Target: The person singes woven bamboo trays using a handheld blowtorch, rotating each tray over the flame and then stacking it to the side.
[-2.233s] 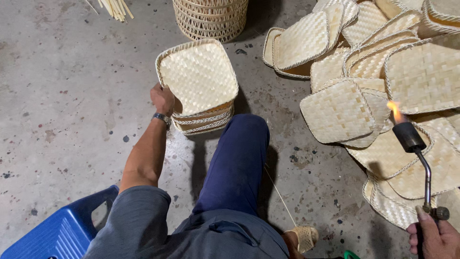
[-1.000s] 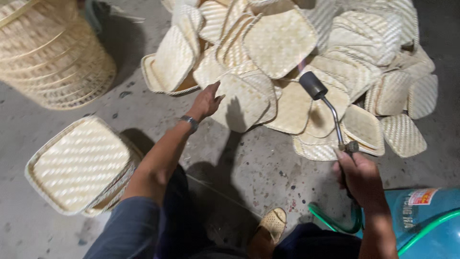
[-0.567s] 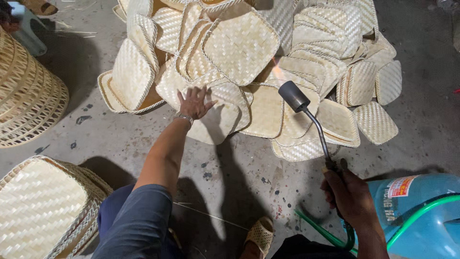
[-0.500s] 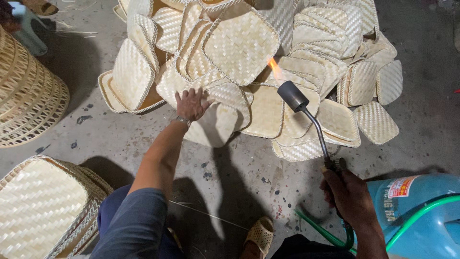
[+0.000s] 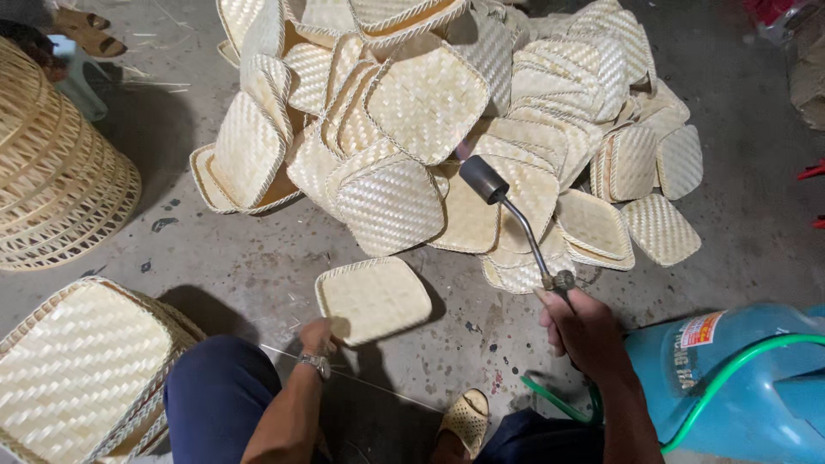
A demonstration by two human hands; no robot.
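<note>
While my left hand (image 5: 320, 337) pinches one woven tray (image 5: 374, 299) by its near edge, flat on the floor just short of the pile (image 5: 447, 129), my right hand (image 5: 589, 331) is wrapped round one torch (image 5: 514, 223). Risk, as I judge it: the nozzle hangs over dry trays and could scorch them; count: one green hose (image 5: 730, 369), one blue tank (image 5: 739, 378), one stack (image 5: 82, 369), pile trays too many to count

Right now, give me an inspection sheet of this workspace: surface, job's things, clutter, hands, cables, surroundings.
Surface: concrete floor, stained and speckled.
Job's things: one woven tray lying flat on the floor; torch pointing toward the tray pile, no flame visible.
Clutter: stacked trays at lower left; large basket at left.
Hands: left hand grips the single tray's near edge; right hand holds the torch handle.
Cables: green hose looping over the blue cylinder; thin string across the floor.
Surroundings: sandal by the knees.
</note>
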